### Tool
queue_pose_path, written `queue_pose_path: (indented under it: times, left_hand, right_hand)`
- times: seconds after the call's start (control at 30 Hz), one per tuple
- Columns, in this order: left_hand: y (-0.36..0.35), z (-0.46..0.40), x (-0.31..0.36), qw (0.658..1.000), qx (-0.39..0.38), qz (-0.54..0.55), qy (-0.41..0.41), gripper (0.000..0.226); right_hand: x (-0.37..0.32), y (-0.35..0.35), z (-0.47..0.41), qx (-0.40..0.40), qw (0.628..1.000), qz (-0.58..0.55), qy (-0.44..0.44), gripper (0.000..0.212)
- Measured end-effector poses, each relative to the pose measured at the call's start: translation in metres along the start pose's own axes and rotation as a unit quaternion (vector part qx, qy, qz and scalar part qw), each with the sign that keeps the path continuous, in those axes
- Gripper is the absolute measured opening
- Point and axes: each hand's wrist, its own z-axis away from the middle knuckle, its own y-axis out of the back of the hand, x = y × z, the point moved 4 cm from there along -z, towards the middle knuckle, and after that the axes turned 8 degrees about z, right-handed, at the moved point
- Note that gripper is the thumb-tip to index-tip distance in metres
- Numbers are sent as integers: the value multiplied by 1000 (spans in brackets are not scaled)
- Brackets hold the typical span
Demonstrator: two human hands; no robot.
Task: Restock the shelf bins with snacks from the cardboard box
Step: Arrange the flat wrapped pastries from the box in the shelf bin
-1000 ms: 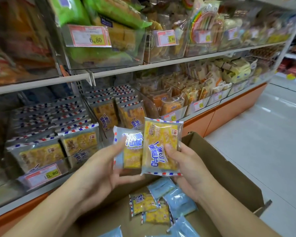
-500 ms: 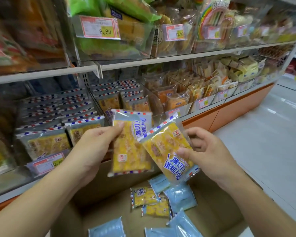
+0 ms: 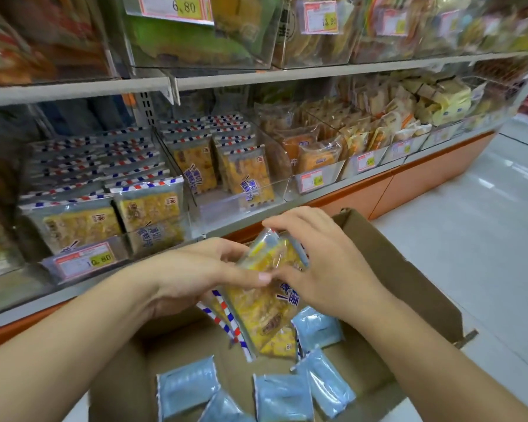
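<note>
Both hands hold a small stack of yellow snack packets (image 3: 258,312) with red-and-blue striped edges above the open cardboard box (image 3: 421,287). My left hand (image 3: 195,272) grips the stack from the left, thumb across its front. My right hand (image 3: 320,263) curls over the stack's top and right side. Several pale blue packets (image 3: 186,386) lie in the box bottom. Straight ahead on the lower shelf, two clear bins (image 3: 241,205) hold rows of the same yellow packets standing upright.
A bin with a 10.80 price tag (image 3: 84,261) sits at the left. Further bins of other snacks (image 3: 378,132) run to the right. An upper shelf (image 3: 256,76) carries bigger bags. The grey floor (image 3: 470,239) lies to the right.
The two packets, held apart before, have been brought together into one stack and lowered toward the box. My view has dropped and moved closer to the shelf.
</note>
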Motion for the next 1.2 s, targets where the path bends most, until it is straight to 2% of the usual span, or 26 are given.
queue_pose_path:
  times: [0.07, 0.13, 0.23, 0.3, 0.4, 0.57, 0.63, 0.7, 0.8, 0.87, 0.93, 1.03, 1.1, 1.2]
  left_hand:
    - [5, -1, -2, 1000, 2, 1, -10, 33]
    - [10, -2, -1, 999, 21, 17, -26, 35]
    - [16, -2, 2, 998, 20, 44, -51, 41]
    - [17, -1, 2, 997, 5, 40, -62, 45]
    - [10, 1, 4, 997, -16, 26, -70, 47]
    - [2, 2, 10, 996, -5, -60, -59, 59]
    - [9, 1, 12, 989, 56, -128, -57, 66]
    - [22, -1, 17, 972, 160, -153, -73, 66]
    - [36, 0, 29, 952, 261, -75, -139, 55]
    - [41, 0, 38, 944, 272, -15, -186, 51]
    - [43, -3, 45, 942, 266, -29, -201, 55]
    - [54, -12, 63, 922, 301, -127, -208, 50]
    - [67, -16, 85, 884, 340, -218, -233, 41]
    - [80, -24, 121, 800, 373, -384, -271, 39]
  right_hand:
    - [7, -1, -2, 10, 995, -34, -89, 81]
    - [17, -2, -1, -12, 981, -99, -164, 83]
    - [30, -4, 6, -91, 930, -304, -188, 53]
    - [37, -5, 11, -121, 909, -355, -182, 38]
    - [45, -11, 13, -90, 905, -358, -212, 29]
    - [48, -24, 9, -27, 864, -421, -276, 17]
    - [48, -28, 7, -9, 845, -443, -300, 16]
    - [48, -34, 4, 8, 825, -462, -325, 16]
    - [42, -42, -5, 30, 758, -547, -354, 21]
    - [36, -48, -14, 29, 731, -584, -353, 26]
    - [30, -56, -24, 20, 736, -579, -349, 29]
    - [29, -66, -43, -6, 762, -547, -347, 30]
    - [39, -63, -61, -3, 813, -471, -341, 36]
    - [61, -44, -92, 35, 881, -350, -316, 41]
